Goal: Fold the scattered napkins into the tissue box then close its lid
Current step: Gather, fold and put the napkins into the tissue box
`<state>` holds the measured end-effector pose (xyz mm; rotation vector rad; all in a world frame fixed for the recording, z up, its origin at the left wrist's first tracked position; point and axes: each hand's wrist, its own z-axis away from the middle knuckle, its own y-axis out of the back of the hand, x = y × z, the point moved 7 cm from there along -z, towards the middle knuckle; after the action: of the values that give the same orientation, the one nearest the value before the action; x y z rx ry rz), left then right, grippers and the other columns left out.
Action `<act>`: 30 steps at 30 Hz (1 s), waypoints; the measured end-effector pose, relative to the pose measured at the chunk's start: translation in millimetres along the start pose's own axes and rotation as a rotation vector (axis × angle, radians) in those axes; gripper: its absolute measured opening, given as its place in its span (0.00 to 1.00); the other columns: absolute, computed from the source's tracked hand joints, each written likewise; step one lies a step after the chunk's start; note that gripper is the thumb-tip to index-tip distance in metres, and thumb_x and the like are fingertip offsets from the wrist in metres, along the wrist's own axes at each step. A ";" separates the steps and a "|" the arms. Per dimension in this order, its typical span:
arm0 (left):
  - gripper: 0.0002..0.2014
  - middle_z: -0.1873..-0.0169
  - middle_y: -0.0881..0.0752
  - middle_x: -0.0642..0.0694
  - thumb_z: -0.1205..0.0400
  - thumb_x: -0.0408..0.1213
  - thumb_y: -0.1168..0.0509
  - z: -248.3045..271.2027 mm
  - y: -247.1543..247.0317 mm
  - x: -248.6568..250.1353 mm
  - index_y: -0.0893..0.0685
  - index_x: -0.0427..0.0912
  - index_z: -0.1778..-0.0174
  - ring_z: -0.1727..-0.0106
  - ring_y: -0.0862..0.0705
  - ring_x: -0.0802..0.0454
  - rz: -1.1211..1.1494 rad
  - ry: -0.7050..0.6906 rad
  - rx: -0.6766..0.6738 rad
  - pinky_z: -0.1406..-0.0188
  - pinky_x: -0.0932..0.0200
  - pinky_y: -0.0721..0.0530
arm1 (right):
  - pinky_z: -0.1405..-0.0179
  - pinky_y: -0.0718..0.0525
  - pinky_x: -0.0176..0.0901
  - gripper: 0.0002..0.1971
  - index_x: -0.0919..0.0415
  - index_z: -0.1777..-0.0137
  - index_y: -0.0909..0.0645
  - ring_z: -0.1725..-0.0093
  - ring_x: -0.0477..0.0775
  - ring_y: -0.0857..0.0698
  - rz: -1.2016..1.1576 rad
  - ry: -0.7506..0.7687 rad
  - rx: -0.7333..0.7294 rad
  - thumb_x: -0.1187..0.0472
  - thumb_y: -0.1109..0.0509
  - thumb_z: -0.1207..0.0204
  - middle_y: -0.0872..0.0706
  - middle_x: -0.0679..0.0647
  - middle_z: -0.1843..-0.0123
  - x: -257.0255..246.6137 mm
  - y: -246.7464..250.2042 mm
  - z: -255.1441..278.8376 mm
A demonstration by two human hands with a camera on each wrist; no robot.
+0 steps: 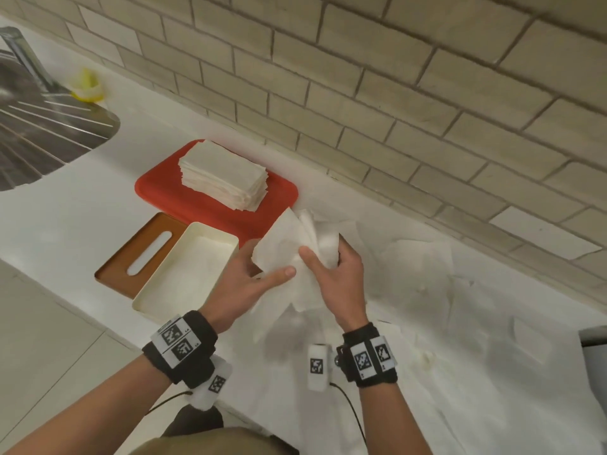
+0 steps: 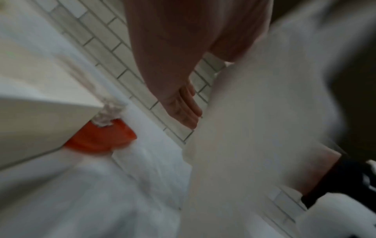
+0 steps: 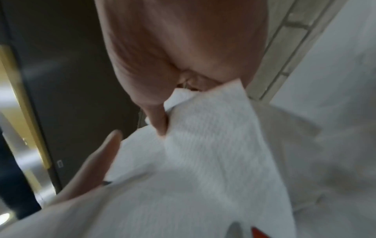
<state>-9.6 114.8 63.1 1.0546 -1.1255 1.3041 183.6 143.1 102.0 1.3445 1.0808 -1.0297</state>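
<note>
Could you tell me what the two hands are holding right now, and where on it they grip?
Both hold one white napkin above the counter: the right hand pinches its bunched upper right part, and the left hand holds its left edge, thumb on top.

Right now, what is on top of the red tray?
A neat stack of folded napkins sits on the red tray, toward its back. The tray's near right corner is hidden by the napkin held in both hands, so whatever lies there cannot be seen.

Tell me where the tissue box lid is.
In the head view, the brown lid lies flat on the counter, against the open tissue box's left side, below the red tray.
</note>
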 end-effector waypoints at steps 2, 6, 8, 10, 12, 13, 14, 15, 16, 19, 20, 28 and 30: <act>0.25 0.36 0.06 0.52 0.19 0.45 0.17 -3.4 3.1 16.3 0.14 0.49 0.27 0.35 0.07 0.50 -0.016 -0.059 0.006 0.36 0.47 0.09 | 0.41 0.06 0.60 0.09 0.52 0.43 0.10 0.47 0.50 0.05 -0.066 -0.061 0.092 0.54 0.16 0.19 0.04 0.47 0.49 7.3 -11.0 6.8; 0.14 0.44 0.04 0.53 0.14 0.41 0.23 -18.8 29.2 17.8 0.08 0.44 0.33 0.43 0.04 0.50 -0.101 -0.015 0.032 0.39 0.43 0.06 | 0.36 0.07 0.68 0.13 0.54 0.38 0.11 0.42 0.55 0.05 -0.198 -0.176 0.192 0.53 0.16 0.18 0.04 0.51 0.44 22.5 -33.1 8.4; 0.14 0.44 0.04 0.54 0.15 0.45 0.22 -26.0 50.4 14.7 0.08 0.47 0.34 0.45 0.04 0.53 -0.187 -0.001 0.020 0.40 0.41 0.06 | 0.30 0.10 0.65 0.21 0.52 0.30 0.14 0.33 0.55 0.07 -0.233 -0.225 0.175 0.41 0.21 0.16 0.06 0.50 0.35 25.8 -50.4 8.2; 0.15 0.43 0.04 0.55 0.14 0.49 0.23 -30.4 76.0 18.4 0.08 0.49 0.34 0.44 0.05 0.52 -0.208 -0.018 0.017 0.41 0.39 0.05 | 0.25 0.13 0.62 0.29 0.47 0.22 0.20 0.24 0.53 0.12 -0.276 -0.293 0.172 0.31 0.29 0.15 0.11 0.48 0.26 28.7 -69.8 9.2; 0.16 0.40 0.05 0.55 0.14 0.50 0.24 -32.4 107.9 29.7 0.10 0.51 0.32 0.41 0.06 0.52 -0.198 -0.052 0.031 0.40 0.39 0.06 | 0.27 0.12 0.57 0.20 0.45 0.22 0.21 0.26 0.52 0.11 -0.383 -0.277 0.184 0.39 0.32 0.09 0.10 0.47 0.27 24.3 -91.5 11.0; 0.16 0.39 0.06 0.56 0.13 0.51 0.25 -33.1 126.3 36.6 0.10 0.51 0.31 0.40 0.06 0.53 -0.225 -0.074 0.044 0.40 0.41 0.06 | 0.29 0.11 0.56 0.16 0.46 0.23 0.20 0.29 0.52 0.10 -0.405 -0.249 0.194 0.44 0.33 0.07 0.09 0.47 0.30 20.9 -102.0 11.7; 0.17 0.40 0.06 0.56 0.13 0.51 0.25 -33.9 146.2 43.2 0.11 0.51 0.31 0.40 0.06 0.54 -0.267 -0.097 0.060 0.40 0.43 0.06 | 0.30 0.11 0.56 0.14 0.46 0.25 0.19 0.31 0.52 0.09 -0.397 -0.227 0.206 0.48 0.33 0.06 0.08 0.48 0.32 17.9 -112.6 12.2; 0.16 0.41 0.05 0.56 0.14 0.51 0.25 -35.1 168.7 47.9 0.10 0.50 0.32 0.41 0.06 0.54 -0.313 -0.113 0.083 0.41 0.43 0.06 | 0.31 0.10 0.57 0.12 0.47 0.27 0.19 0.34 0.50 0.08 -0.357 -0.211 0.215 0.50 0.32 0.06 0.08 0.47 0.34 15.4 -124.1 12.4; 0.16 0.42 0.05 0.56 0.14 0.52 0.24 -35.8 191.4 51.9 0.09 0.49 0.34 0.43 0.06 0.54 -0.348 -0.121 0.111 0.41 0.42 0.06 | 0.33 0.09 0.57 0.11 0.47 0.28 0.19 0.37 0.47 0.08 -0.286 -0.207 0.221 0.50 0.31 0.07 0.07 0.46 0.37 15.7 -136.7 11.7; 0.19 0.45 0.05 0.53 0.16 0.55 0.23 -36.4 249.9 57.2 0.09 0.47 0.36 0.44 0.06 0.50 -0.368 -0.111 0.179 0.43 0.39 0.06 | 0.37 0.12 0.45 0.20 0.48 0.21 0.27 0.45 0.35 0.10 0.039 -0.229 0.170 0.52 0.28 0.09 0.09 0.40 0.35 20.1 -183.4 9.0; 0.21 0.44 0.05 0.52 0.17 0.56 0.23 -35.6 262.5 57.3 0.09 0.46 0.35 0.43 0.06 0.49 -0.358 -0.102 0.189 0.44 0.41 0.06 | 0.36 0.13 0.42 0.26 0.49 0.16 0.33 0.43 0.39 0.10 0.136 -0.246 0.126 0.55 0.28 0.09 0.10 0.44 0.33 24.1 -201.0 9.1; 0.19 0.41 0.05 0.52 0.16 0.51 0.23 -26.1 291.6 40.7 0.11 0.48 0.31 0.43 0.05 0.47 -0.281 -0.020 0.159 0.43 0.36 0.05 | 0.38 0.11 0.63 0.38 0.48 0.08 0.55 0.39 0.67 0.12 0.729 -0.224 -0.109 0.64 0.37 0.10 0.15 0.62 0.32 41.2 -273.4 21.1; 0.17 0.42 0.05 0.52 0.16 0.49 0.23 -25.2 288.1 37.5 0.11 0.49 0.33 0.44 0.05 0.48 -0.260 -0.003 0.143 0.43 0.35 0.05 | 0.37 0.12 0.59 0.33 0.50 0.10 0.48 0.36 0.65 0.12 0.730 -0.173 -0.035 0.62 0.36 0.09 0.16 0.62 0.29 27.8 -265.2 20.9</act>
<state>-298.5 149.0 82.7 1.2634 -0.8732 1.1870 -69.6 126.7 17.2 1.4280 0.4076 -0.5590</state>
